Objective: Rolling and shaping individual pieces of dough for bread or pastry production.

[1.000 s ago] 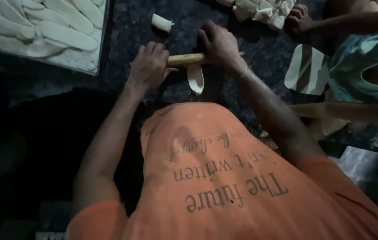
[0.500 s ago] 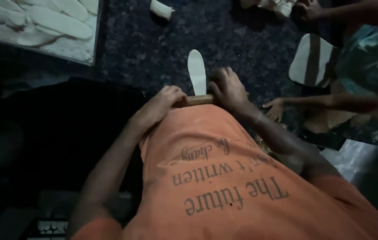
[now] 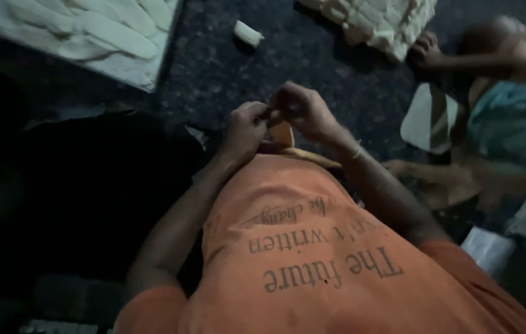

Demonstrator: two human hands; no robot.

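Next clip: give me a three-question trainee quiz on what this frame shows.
1. True or false: the left hand and right hand are together at the piece of dough.
2. Where is the tray of shaped dough pieces? A) upper left B) lower right C) centre
3. Fill in: the small dough lump lies on the dark ____.

Key: 1 true; 2 A; 3 counter. A rolling pin shows just below the hands; how firmly the dough is pinched cannot be told.
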